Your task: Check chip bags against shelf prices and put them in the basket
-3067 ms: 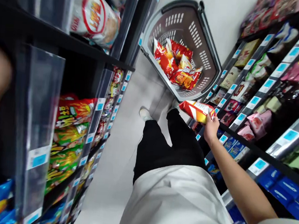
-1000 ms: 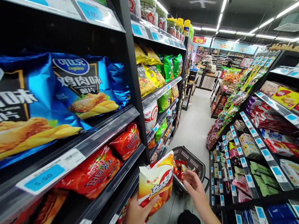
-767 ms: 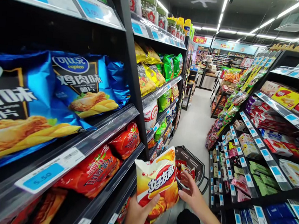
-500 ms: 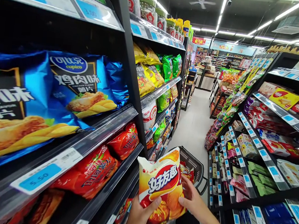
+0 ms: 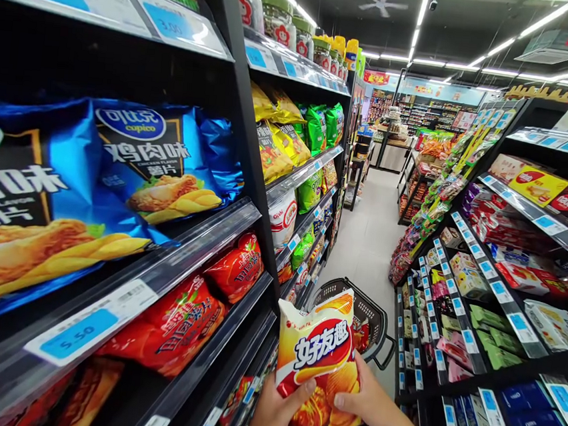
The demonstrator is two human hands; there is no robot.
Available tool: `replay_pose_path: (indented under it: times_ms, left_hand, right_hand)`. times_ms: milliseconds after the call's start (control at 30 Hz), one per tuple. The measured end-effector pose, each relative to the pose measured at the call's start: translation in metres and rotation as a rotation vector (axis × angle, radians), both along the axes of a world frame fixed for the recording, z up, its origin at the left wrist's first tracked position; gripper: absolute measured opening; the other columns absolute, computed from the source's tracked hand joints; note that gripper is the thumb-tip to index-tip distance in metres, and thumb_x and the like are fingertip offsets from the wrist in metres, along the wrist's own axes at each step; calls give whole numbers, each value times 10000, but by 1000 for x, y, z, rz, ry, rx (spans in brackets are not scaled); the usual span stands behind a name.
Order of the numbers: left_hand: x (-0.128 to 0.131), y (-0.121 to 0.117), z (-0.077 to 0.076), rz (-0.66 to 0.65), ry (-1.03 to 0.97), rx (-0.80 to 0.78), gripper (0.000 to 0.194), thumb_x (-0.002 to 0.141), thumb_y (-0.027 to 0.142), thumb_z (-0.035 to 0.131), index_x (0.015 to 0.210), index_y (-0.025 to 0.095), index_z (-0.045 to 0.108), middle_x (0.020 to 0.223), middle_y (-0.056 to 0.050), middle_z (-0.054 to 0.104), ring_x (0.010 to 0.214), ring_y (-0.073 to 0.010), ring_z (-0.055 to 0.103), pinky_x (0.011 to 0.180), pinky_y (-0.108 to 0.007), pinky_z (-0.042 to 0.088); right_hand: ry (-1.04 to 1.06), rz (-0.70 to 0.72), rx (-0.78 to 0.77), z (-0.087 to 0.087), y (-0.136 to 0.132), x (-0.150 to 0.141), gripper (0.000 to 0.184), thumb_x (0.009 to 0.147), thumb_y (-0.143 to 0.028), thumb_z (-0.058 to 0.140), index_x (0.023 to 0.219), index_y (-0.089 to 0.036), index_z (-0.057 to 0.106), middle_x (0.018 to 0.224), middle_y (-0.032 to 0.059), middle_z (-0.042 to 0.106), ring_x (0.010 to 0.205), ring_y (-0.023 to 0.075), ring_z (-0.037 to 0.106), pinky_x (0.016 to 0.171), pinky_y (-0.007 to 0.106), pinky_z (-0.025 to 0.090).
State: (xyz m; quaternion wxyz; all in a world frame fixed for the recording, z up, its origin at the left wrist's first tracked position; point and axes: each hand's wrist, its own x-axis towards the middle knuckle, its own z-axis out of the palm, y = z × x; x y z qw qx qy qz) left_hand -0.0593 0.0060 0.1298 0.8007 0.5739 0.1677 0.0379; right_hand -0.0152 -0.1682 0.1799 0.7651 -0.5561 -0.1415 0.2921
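Observation:
A white, red and yellow bag of potato chips (image 5: pixel 317 357) is held upright in front of me, its printed face toward the camera. My left hand (image 5: pixel 278 403) grips its lower left side, thumb across the front. At its lower right edge my right hand (image 5: pixel 364 398) is closed on it, thumb also on the front; the other fingers of both hands are hidden behind the bag. Just beyond the bag is a dark shopping basket (image 5: pixel 378 309) with red packages (image 5: pixel 361 334) in it, partly covered by the bag.
On the left shelf lie blue chip bags (image 5: pixel 153 160), with red bags (image 5: pixel 177 326) below. Yellow bags (image 5: pixel 280 149) and green bags (image 5: pixel 317 129) stand farther along. The right shelf (image 5: pixel 519 323) holds boxes and packets. A pale floor aisle (image 5: pixel 367 228) runs ahead between the shelves.
Both hands have shifted the chip bag slightly right and down, and more of the basket's left rim shows. The grip stays the same.

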Motion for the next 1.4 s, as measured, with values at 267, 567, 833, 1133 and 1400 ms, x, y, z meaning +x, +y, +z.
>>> replay_pose_path:
  times_ms: [267,567,833,1133,1400]
  left_hand:
    - [1,2,1,1,-24,12,728,637,630,835,1139,121,701,1165,-191,724,1119,-377,673,995,-505,537]
    - [6,10,7,-91,-8,-7,626,629,519,877,1073,117,695,1180,-177,723,1140,-347,669,1027,-445,523]
    - [7,8,-6,-95,-94,-111,626,807,527,757,1305,169,630,1259,-140,694,1254,-314,612,1112,-425,467]
    - [-7,5,-6,-258,77,-217,1073,703,655,777,1557,194,320,1441,-208,533,1129,-376,652,492,-275,594]
    - [-11,0,-13,-133,-6,-328,775,776,538,770,1407,151,540,1369,-159,616,1186,-331,637,859,-354,620]
  right_hand:
    - [-22,-42,-8,-2,5,1,786,683,-458,915,1332,-232,533,1249,128,692,1125,327,683,1048,528,486]
    - [-9,-178,-139,2,2,1,658,679,-470,909,1199,-222,591,1218,120,720,1109,316,696,1003,493,544]
    - [26,-276,-275,-5,1,7,628,677,-493,911,1153,-222,603,1219,128,726,1105,341,703,977,516,573]
    - [149,-456,-334,-27,-9,19,661,702,-685,829,1131,-235,606,1247,114,711,1125,353,691,968,525,587]
    - [278,-405,-264,-24,-6,17,628,729,-680,812,1156,-260,623,1237,92,722,1193,354,662,958,493,607]
